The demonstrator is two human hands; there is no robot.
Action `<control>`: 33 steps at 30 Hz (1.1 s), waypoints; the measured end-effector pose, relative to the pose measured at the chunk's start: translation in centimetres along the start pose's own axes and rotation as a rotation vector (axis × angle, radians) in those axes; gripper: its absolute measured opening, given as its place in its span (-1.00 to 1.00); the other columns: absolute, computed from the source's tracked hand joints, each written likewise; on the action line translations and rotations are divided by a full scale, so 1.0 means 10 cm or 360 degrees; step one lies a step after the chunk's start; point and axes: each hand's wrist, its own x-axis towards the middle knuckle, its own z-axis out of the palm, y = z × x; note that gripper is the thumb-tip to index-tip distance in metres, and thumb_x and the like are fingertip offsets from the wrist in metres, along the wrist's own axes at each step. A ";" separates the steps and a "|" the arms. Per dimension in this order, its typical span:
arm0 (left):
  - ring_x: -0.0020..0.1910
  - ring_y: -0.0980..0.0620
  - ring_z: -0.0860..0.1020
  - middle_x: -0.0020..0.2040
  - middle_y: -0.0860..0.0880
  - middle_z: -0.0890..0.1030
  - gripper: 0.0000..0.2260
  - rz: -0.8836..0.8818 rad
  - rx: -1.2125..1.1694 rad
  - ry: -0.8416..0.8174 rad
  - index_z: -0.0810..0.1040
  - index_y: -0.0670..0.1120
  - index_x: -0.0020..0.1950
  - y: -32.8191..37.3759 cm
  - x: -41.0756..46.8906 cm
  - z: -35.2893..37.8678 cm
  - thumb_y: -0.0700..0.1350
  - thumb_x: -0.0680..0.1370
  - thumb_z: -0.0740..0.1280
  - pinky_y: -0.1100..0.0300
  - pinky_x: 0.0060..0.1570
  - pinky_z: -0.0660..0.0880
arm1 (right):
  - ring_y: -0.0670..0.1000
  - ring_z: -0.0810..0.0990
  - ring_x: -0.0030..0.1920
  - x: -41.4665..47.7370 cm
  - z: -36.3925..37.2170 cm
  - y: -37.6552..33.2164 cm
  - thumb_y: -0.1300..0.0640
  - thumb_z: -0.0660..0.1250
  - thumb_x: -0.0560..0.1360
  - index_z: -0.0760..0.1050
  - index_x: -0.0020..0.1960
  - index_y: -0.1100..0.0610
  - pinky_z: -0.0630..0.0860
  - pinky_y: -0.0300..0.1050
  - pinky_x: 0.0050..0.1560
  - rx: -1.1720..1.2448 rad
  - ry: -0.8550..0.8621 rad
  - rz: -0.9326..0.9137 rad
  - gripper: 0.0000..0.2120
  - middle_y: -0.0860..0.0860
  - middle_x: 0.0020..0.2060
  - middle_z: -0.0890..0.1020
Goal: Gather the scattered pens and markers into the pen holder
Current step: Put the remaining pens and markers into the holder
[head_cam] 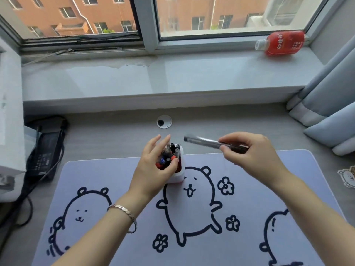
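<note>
Head view, pretty much done; pen holder [177,174] at mat's [99,169] far edge, already stuffed; left hand [153,169] loosely steadying it, gripping nothing; right hand [247,152] pinching last dark pen [203,141] just right of it; no strays visible.

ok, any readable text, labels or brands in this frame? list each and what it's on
Nothing reads clearly.
Red bottle lying on the windowsill: white characters on its label, too blurred to quote.
Black power adapter at left: small pale print, too small to read.
Pen in the right hand: motion-blurred, no legible marking.
Desk mat: cartoon drawings only, no words.
</note>
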 end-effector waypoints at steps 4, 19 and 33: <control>0.36 0.15 0.30 0.40 0.13 0.28 -0.62 0.0196 0.0122 -0.0035 0.40 0.15 0.30 -0.05 -0.05 -0.02 -0.08 0.51 0.32 0.30 0.20 0.28 | -0.20 0.57 -0.16 -0.07 0.01 -0.17 0.24 0.42 0.35 0.66 -0.16 0.10 0.43 -0.52 -0.18 -0.0245 -0.0238 -0.0082 -0.89 -0.18 -0.33 0.62; 0.19 0.33 0.35 0.24 0.21 0.39 -0.53 0.0337 0.0153 -0.0086 0.40 0.09 0.32 -0.19 0.07 -0.22 -0.14 0.44 0.42 0.52 0.17 0.29 | -0.08 0.57 -0.20 0.00 0.25 -0.50 0.15 0.40 0.42 0.60 -0.10 0.08 0.48 -0.28 -0.19 -0.0539 -0.0517 -0.0228 -0.93 -0.05 -0.25 0.63; 0.20 0.15 0.42 0.26 0.10 0.39 -0.19 -0.0036 -0.0103 -0.0214 0.02 0.25 0.40 -0.37 -0.13 -0.18 -0.20 0.38 0.45 0.58 0.03 0.31 | 0.01 0.50 -0.30 0.00 0.64 -0.53 0.28 0.44 0.36 0.56 -0.18 0.20 0.49 -0.11 -0.23 -0.0502 -0.0161 -0.0555 -0.92 -0.05 -0.27 0.41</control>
